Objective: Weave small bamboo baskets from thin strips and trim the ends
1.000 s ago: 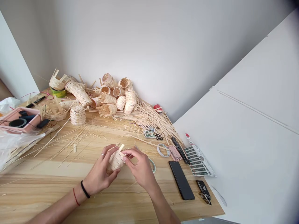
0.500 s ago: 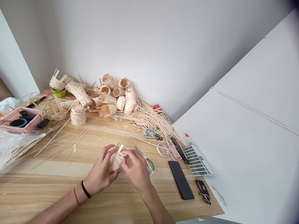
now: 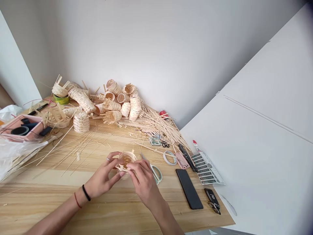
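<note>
A small woven basket (image 3: pixel 129 157) of pale wood strips is between my two hands, its round opening tilted up toward me. My left hand (image 3: pixel 105 174), with a ring on one finger, grips the basket's left side and near rim, thumb in front. At the rim's right side, my right hand (image 3: pixel 143 178) pinches a strip end between thumb and fingers. Short strip ends stick up from the rim. The basket's lower part is mostly hidden behind my fingers. Scissors (image 3: pixel 157 173) with pale green handles lie just beyond my right hand.
Woven tubes (image 3: pixel 112 105) and loose strips (image 3: pixel 162 125) are heaped along the wall. A pink tray (image 3: pixel 31 132) stands at left. On the right lie a tape roll (image 3: pixel 170 158), a utility knife (image 3: pixel 187 156), a phone (image 3: pixel 189 188), a key fob (image 3: pixel 212 196) and a printed card (image 3: pixel 207 168).
The basket has been turned so its opening now faces up toward me, where its woven side showed before. My left thumb has moved up to the near rim.
</note>
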Demonstrator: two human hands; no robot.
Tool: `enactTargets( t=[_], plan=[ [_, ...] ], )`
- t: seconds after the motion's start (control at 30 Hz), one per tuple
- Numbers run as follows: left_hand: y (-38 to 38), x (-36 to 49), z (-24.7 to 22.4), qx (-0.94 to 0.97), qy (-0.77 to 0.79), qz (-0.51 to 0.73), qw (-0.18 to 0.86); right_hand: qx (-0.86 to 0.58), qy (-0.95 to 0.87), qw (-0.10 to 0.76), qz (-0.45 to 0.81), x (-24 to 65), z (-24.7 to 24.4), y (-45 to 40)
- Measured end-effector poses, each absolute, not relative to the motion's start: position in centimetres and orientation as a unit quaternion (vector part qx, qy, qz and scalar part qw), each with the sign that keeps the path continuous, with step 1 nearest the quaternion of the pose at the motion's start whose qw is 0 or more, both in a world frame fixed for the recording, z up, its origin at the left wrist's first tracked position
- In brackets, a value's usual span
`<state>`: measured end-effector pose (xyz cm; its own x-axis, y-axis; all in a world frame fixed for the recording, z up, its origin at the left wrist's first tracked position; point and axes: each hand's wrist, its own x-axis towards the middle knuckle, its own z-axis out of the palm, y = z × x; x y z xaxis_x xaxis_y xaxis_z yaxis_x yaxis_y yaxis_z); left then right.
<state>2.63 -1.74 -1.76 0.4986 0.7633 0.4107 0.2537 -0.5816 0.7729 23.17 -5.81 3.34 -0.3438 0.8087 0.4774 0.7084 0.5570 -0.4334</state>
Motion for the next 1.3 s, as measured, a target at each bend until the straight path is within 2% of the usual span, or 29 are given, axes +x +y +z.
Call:
enactTargets(
  t=[0.23,0.9,1.17,1.3],
  plan=[
    [-1.8,2.9,-2.3,0.820,0.294,0.393,0.295,-0.458,-0.830,0.310,0.074,24.8,2.7,-6.9],
    [-2.2,3.1,-3.6,0.821,0.288,0.414,0.267,-0.474,-0.799,0.361,0.076,25.1,1.4,-7.4],
    [-2.1,2.9,-4.1,0.809,0.291,0.425,0.284,-0.489,-0.792,0.348,0.109,25.0,1.1,-7.2],
    [-1.9,2.9,-3.9,0.781,0.303,0.444,0.319,-0.515,-0.757,0.388,0.108,24.8,0.9,-7.1]
  ],
)
